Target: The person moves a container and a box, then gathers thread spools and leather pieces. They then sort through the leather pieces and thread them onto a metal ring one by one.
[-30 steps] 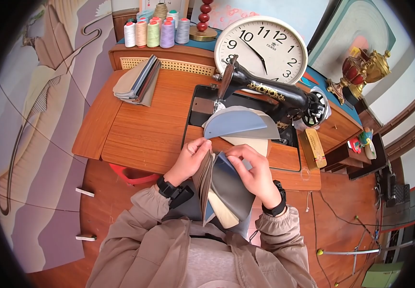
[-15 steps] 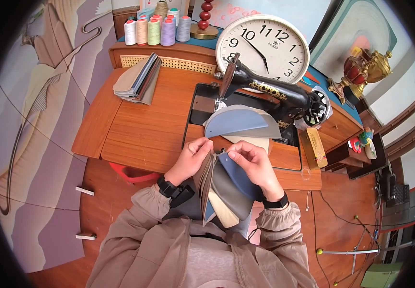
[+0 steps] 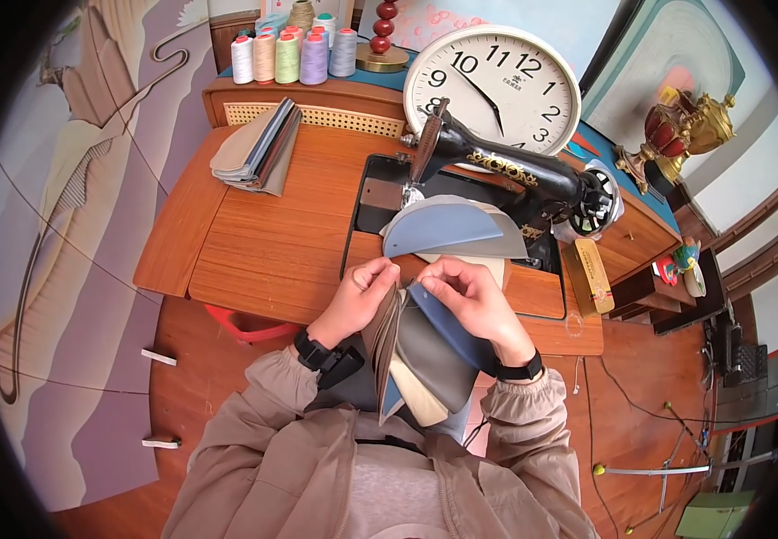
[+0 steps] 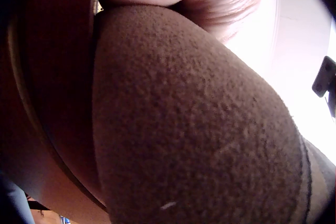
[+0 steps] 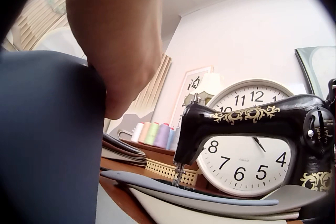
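My left hand (image 3: 353,301) pinches the top end of a fanned stack of brown leather-like pieces (image 3: 382,346) over my lap. In the left wrist view a fuzzy brown face of the stack (image 4: 194,108) fills the middle. Thumb and fingers of my right hand (image 3: 483,310) pinch the upper end of a dark blue piece (image 3: 450,325), which also shows large in the right wrist view (image 5: 47,134). Below the blue piece hang a grey piece (image 3: 432,359) and a cream piece (image 3: 417,397). Both hands are close together at the table's front edge.
Behind the hands, a black sewing machine (image 3: 506,171) has rounded pieces, a blue one (image 3: 443,229) uppermost, beside its needle. Another stack of pieces (image 3: 258,148) lies on the table's left. Thread spools (image 3: 288,61) and a clock (image 3: 497,85) stand behind; a yellow box (image 3: 592,274) is at right.
The blue piece has swung rightward, showing more of its face over the grey one. My right hand moved slightly right, then back toward the left hand, which stays in place.
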Demonstrator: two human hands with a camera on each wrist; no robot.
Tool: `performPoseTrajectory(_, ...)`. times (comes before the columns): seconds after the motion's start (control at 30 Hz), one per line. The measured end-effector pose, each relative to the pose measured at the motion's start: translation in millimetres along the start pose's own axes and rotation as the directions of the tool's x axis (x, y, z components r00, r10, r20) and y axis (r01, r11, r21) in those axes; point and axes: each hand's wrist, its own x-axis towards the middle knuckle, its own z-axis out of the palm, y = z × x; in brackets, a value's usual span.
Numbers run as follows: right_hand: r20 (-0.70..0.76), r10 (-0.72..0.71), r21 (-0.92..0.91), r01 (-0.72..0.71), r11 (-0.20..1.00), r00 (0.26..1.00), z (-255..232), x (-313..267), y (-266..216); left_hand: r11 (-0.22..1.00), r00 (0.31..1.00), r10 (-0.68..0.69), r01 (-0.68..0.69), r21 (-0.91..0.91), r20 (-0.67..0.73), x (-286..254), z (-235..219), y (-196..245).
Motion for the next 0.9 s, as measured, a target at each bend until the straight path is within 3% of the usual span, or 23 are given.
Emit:
performPoseTrajectory(0.13,0.008,0.009,0.035,-0.009,0.999,1.000,0,4,3,0.991,0.993,0.119,-0.118,0.057,-0.018,2,6,8)
performPoseTrajectory(0.23,0.018,0.018,0.090,-0.019,0.996,1.000,1,3,4,0.997,0.996,0.072,-0.071,0.023,-0.046,0,8,15)
performPoseTrajectory(0.3,0.030,0.029,0.128,-0.032,0.991,0.999,-1,0,7,1.000,1.000,-0.017,0.016,0.006,0.027,-1,3,10)
performPoseTrajectory(0.43,0.007,0.036,0.258,-0.036,0.966,0.999,-2,-7,5,1.000,1.000,0.001,-0.001,-0.016,0.013,-1,3,11)
performPoseTrajectory(0.63,0.024,0.084,0.293,-0.088,0.952,0.996,-7,-20,-9,0.998,0.999,-0.025,0.026,-0.050,0.028,-1,3,11)
performPoseTrajectory(0.73,0.032,0.054,0.186,-0.059,0.981,0.998,-9,-24,-5,0.995,0.999,-0.035,0.036,-0.095,0.022,-1,5,13)
performPoseTrajectory(0.9,-0.081,0.009,0.045,-0.006,0.999,0.997,-10,-24,-2,0.997,0.999,-0.034,0.034,-0.070,0.006,-1,5,13)
